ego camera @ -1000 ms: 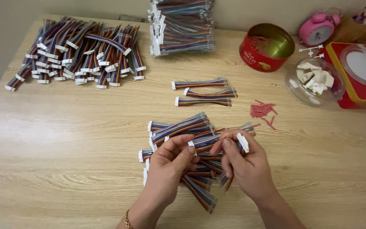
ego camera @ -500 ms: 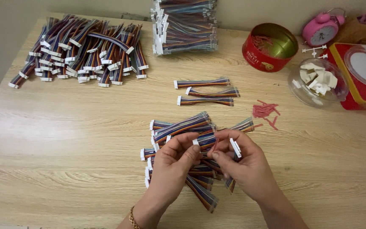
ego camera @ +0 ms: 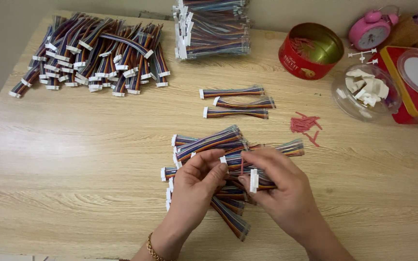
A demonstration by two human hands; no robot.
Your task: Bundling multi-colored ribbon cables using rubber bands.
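My left hand (ego camera: 197,186) and my right hand (ego camera: 279,193) meet over a loose pile of rainbow ribbon cables (ego camera: 209,145) with white connectors, low in the middle of the wooden table (ego camera: 73,159). Both hands pinch one cable bundle (ego camera: 235,162) between them. A white connector (ego camera: 254,180) sticks out under my right thumb. A thin red strip shows between my fingers. Part of the pile is hidden under my hands.
Three tied cable bundles (ego camera: 235,101) lie beyond the pile. A big heap of cables (ego camera: 93,53) sits at far left, a neat stack (ego camera: 214,26) at far centre. A red tin (ego camera: 313,50), red ties (ego camera: 305,124), a clear bowl of white pieces (ego camera: 366,92), a pink clock (ego camera: 371,29) and a red box (ego camera: 412,82) stand right.
My hands have shifted slightly on the bundle; the white connector in my right hand has dropped lower and turned. The camera has tilted a little. Nothing else on the table moved.
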